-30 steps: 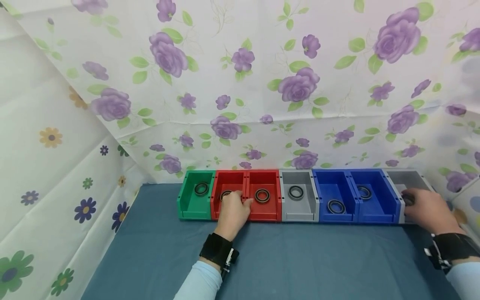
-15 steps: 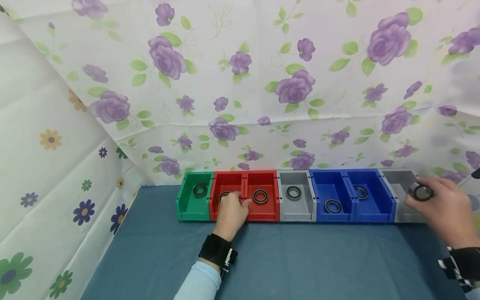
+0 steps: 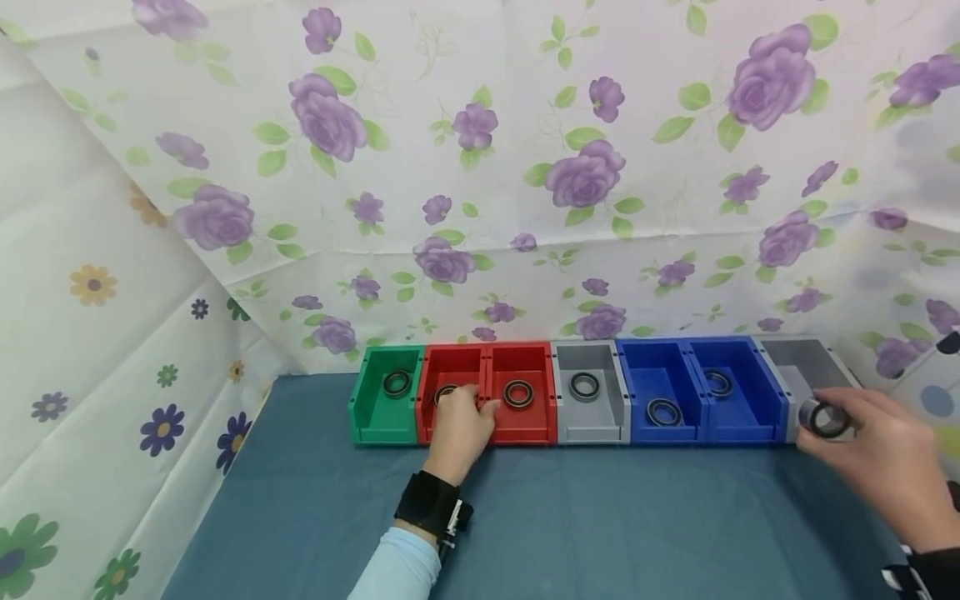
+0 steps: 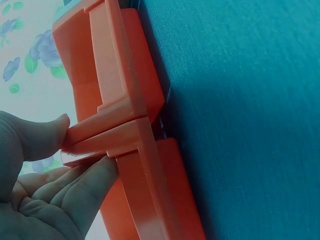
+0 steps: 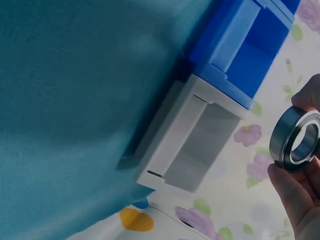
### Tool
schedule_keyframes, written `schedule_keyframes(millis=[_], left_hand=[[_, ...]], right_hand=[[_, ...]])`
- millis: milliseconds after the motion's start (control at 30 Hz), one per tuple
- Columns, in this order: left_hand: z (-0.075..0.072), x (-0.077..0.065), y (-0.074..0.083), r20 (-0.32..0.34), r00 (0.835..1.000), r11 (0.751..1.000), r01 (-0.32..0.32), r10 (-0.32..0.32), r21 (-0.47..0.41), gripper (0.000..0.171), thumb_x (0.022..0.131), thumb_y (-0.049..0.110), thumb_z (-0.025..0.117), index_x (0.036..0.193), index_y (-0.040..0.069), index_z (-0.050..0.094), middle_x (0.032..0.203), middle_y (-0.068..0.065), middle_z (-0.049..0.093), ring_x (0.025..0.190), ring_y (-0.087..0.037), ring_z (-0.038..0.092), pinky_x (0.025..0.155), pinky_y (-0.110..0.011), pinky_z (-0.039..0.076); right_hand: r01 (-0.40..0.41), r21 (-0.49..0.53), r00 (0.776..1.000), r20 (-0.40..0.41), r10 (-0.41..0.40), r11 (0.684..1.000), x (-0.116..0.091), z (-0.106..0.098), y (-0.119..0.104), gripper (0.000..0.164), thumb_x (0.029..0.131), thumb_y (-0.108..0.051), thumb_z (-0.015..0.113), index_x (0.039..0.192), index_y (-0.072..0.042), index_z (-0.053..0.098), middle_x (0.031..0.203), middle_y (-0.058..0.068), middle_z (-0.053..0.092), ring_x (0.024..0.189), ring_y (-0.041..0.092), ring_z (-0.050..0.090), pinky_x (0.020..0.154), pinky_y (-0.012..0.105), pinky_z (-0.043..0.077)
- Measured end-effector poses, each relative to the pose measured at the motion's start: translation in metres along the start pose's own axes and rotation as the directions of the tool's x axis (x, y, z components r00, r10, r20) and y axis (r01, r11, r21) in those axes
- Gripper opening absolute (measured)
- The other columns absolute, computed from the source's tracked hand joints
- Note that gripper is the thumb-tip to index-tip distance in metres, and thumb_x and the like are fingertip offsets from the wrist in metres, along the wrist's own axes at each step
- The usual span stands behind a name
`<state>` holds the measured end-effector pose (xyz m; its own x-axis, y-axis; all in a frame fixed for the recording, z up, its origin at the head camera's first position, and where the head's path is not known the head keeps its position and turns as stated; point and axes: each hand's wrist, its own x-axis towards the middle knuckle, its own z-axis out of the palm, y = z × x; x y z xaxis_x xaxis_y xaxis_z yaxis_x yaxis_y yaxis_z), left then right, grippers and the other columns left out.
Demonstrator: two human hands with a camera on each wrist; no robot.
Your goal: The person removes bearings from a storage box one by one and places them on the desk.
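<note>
In the head view my left hand (image 3: 459, 429) reaches into the row of bins at the two red ones. The left wrist view shows its thumb and fingers on opposite sides of the adjoining red bin walls (image 4: 112, 131), pinching them. My right hand (image 3: 892, 458) holds a ball bearing (image 5: 282, 135) between thumb and fingers, raised over the front of the right-end grey bin (image 3: 798, 362). The bearing is tilted so its bore shows. Another bearing (image 3: 442, 390) lies in the left red bin (image 3: 453, 358), partly hidden by my left hand.
One bearing each lies in the green bin (image 3: 367, 408), right red bin (image 3: 521, 358), middle grey bin (image 3: 585, 358), and two blue bins (image 3: 652, 367). The bins stand side by side on a blue cloth (image 3: 600, 517) against a flowered sheet (image 3: 510, 192).
My right hand has lifted the bearing out of the right-end grey bin and turned it, bringing its bore into view. My left hand stays on the red bins.
</note>
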<state>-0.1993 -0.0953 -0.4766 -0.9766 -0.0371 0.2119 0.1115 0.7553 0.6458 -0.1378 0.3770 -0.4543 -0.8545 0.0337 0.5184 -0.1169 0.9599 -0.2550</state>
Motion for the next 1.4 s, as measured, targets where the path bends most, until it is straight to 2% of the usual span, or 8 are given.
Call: schedule_keyframes(millis=[167, 267, 400, 633, 900, 1067, 1333, 1400], left_hand=[[0.0, 0.001, -0.002, 0.009, 1.0, 1.0, 0.01, -0.01, -0.01, 0.037, 0.087, 0.027, 0.066, 0.111, -0.001, 0.062, 0.055, 0.001, 0.046, 0.045, -0.009, 0.046, 0.043, -0.027, 0.039], [0.0, 0.0, -0.002, 0.021, 1.0, 1.0, 0.018, -0.018, -0.012, 0.037, 0.088, 0.028, 0.065, 0.111, -0.001, 0.061, 0.054, 0.0, 0.046, 0.045, -0.01, 0.046, 0.042, -0.027, 0.038], [0.0, 0.001, -0.002, 0.02, 1.0, 1.0, 0.02, -0.02, -0.017, 0.04, 0.088, 0.028, 0.065, 0.114, -0.001, 0.061, 0.055, 0.0, 0.046, 0.045, -0.01, 0.046, 0.043, -0.027, 0.039], [-0.002, 0.001, 0.0, 0.029, 0.999, 0.999, 0.028, -0.027, -0.025, 0.041, 0.088, 0.03, 0.065, 0.116, 0.0, 0.06, 0.056, 0.0, 0.046, 0.046, -0.011, 0.047, 0.043, -0.027, 0.038], [-0.002, 0.001, 0.001, 0.029, 0.999, 0.999, 0.04, -0.04, -0.016, 0.042, 0.088, 0.03, 0.065, 0.116, 0.0, 0.06, 0.059, 0.0, 0.048, 0.049, -0.011, 0.047, 0.043, -0.026, 0.039], [-0.003, 0.0, 0.002, 0.027, 0.998, 0.998, 0.056, -0.055, -0.015, 0.045, 0.087, 0.031, 0.066, 0.119, 0.0, 0.059, 0.07, -0.001, 0.055, 0.053, -0.009, 0.049, 0.046, -0.024, 0.041], [-0.004, 0.0, 0.0, 0.034, 0.998, 0.999, 0.047, -0.046, -0.019, 0.045, 0.087, 0.033, 0.065, 0.118, 0.001, 0.06, 0.064, 0.001, 0.052, 0.05, -0.01, 0.048, 0.044, -0.026, 0.038], [-0.004, 0.0, 0.0, 0.031, 0.998, 0.999, 0.047, -0.046, -0.018, 0.044, 0.087, 0.033, 0.065, 0.118, 0.001, 0.06, 0.068, 0.001, 0.054, 0.052, -0.01, 0.049, 0.045, -0.026, 0.039]], right_hand=[[-0.09, -0.012, 0.988, 0.124, 0.091, 0.996, -0.004, 0.007, 0.0, 0.058, 0.066, -0.012, 0.078, 0.118, 0.003, 0.055, 0.104, 0.026, 0.053, 0.088, 0.04, 0.05, 0.072, 0.053, 0.043], [-0.129, -0.024, 0.971, 0.198, 0.131, 0.991, -0.008, 0.011, -0.001, 0.06, 0.067, -0.017, 0.078, 0.118, 0.004, 0.056, 0.096, 0.027, 0.057, 0.074, 0.036, 0.055, 0.06, 0.048, 0.045], [-0.163, -0.027, 0.946, 0.278, 0.164, 0.986, -0.013, 0.019, -0.004, 0.063, 0.065, -0.024, 0.08, 0.116, 0.004, 0.056, 0.092, 0.026, 0.058, 0.071, 0.035, 0.056, 0.055, 0.045, 0.045], [-0.152, -0.019, 0.937, 0.317, 0.151, 0.988, -0.02, 0.03, -0.002, 0.06, 0.057, -0.029, 0.083, 0.104, 0.003, 0.063, 0.084, 0.019, 0.062, 0.074, 0.036, 0.059, 0.059, 0.048, 0.046], [-0.207, -0.08, 0.884, 0.412, 0.222, 0.975, -0.026, 0.035, 0.005, 0.063, 0.051, -0.035, 0.085, 0.094, 0.005, 0.064, 0.083, 0.018, 0.062, 0.075, 0.034, 0.059, 0.063, 0.05, 0.044], [-0.229, -0.094, 0.857, 0.452, 0.247, 0.969, -0.026, 0.038, 0.005, 0.065, 0.049, -0.034, 0.086, 0.094, 0.007, 0.064, 0.084, 0.019, 0.062, 0.079, 0.037, 0.057, 0.066, 0.052, 0.043], [-0.234, -0.114, 0.832, 0.49, 0.26, 0.965, -0.024, 0.042, 0.009, 0.068, 0.049, -0.036, 0.086, 0.094, 0.009, 0.063, 0.085, 0.021, 0.061, 0.08, 0.039, 0.057, 0.065, 0.051, 0.045], [-0.232, -0.113, 0.826, 0.502, 0.257, 0.966, -0.024, 0.042, 0.011, 0.069, 0.05, -0.038, 0.086, 0.094, 0.009, 0.063, 0.086, 0.021, 0.061, 0.08, 0.039, 0.057, 0.066, 0.051, 0.045]])
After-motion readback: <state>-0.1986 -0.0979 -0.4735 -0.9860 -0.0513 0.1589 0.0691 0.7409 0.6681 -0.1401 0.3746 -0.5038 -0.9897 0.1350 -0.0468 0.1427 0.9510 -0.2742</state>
